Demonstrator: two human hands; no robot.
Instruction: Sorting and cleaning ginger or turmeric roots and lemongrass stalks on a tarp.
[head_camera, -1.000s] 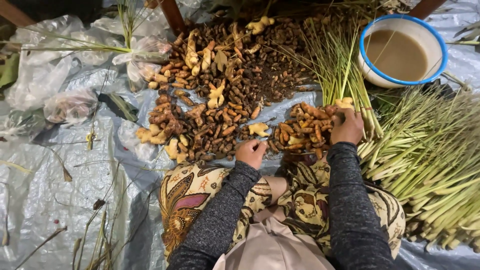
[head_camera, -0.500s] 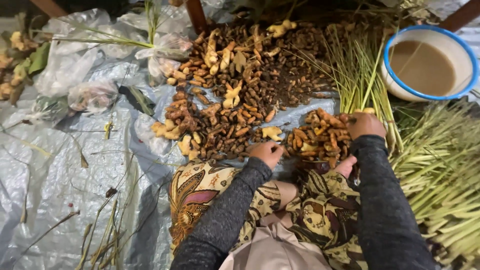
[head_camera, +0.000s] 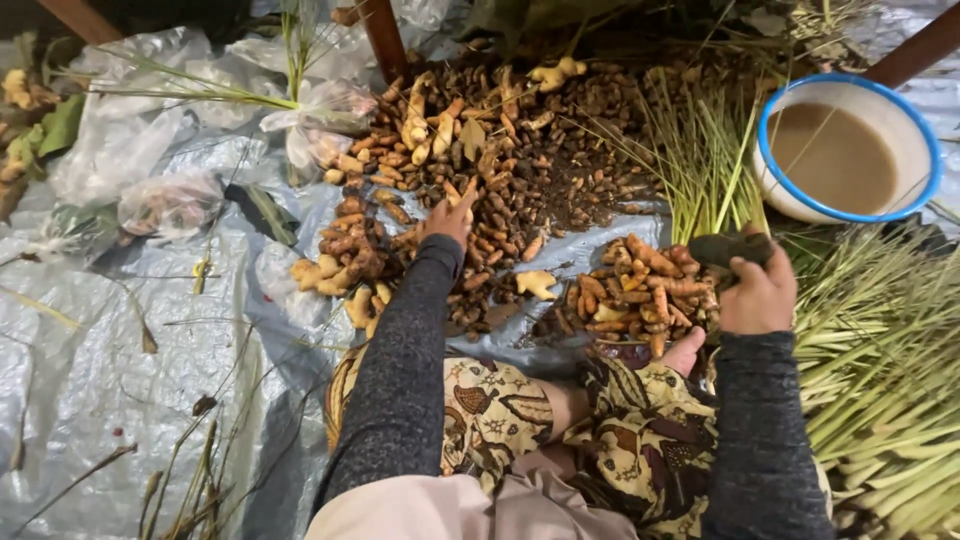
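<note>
A big heap of brown and orange turmeric roots (head_camera: 520, 160) lies on the grey plastic sheet (head_camera: 120, 360) in front of me. My left hand (head_camera: 447, 217) reaches forward into the near side of the heap, fingers spread on the roots. My right hand (head_camera: 758, 290) is raised to the right and grips a dark, flat root piece (head_camera: 728, 249). Just left of that hand sits a smaller pile of orange roots (head_camera: 640, 290). A pale ginger piece (head_camera: 537, 284) lies between the two piles.
A white bowl with a blue rim (head_camera: 930, 150) holds muddy water at the upper right. Lemongrass stalks (head_camera: 880, 360) lie bundled along the right. Clear plastic bags (head_camera: 170, 200) with produce sit at the left. My patterned skirt (head_camera: 620, 430) covers my knees.
My left hand has moved forward from the near edge into the large heap. My right hand has lifted off the small pile and moved right, now gripping a dark root piece.
</note>
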